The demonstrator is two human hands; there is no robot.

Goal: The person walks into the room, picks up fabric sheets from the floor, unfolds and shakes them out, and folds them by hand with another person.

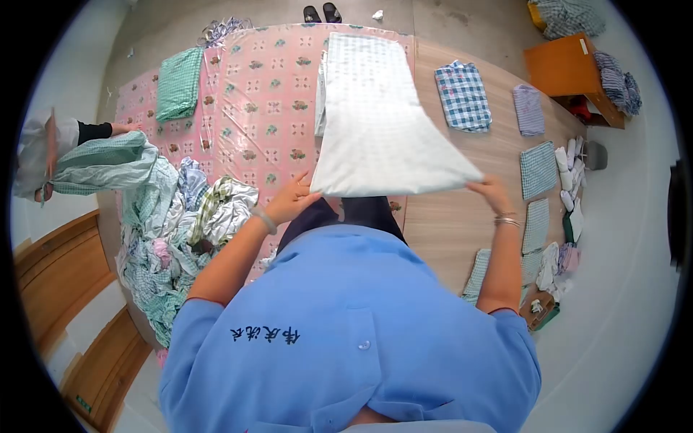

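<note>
A white cloth with a faint check pattern stretches away from me over the table, its near edge raised and spread wide. My left hand is closed on the near left corner. At the near right corner, my right hand pinches the fabric and pulls it out to the side. The far part of the cloth is a narrower strip lying on the pink floral table cover. Under its left side, the edge of another pale cloth shows.
A large heap of crumpled laundry lies at left, where another person's hand holds green checked fabric. Folded pieces include a green one, a blue checked one and several along the right edge. An orange cabinet stands far right.
</note>
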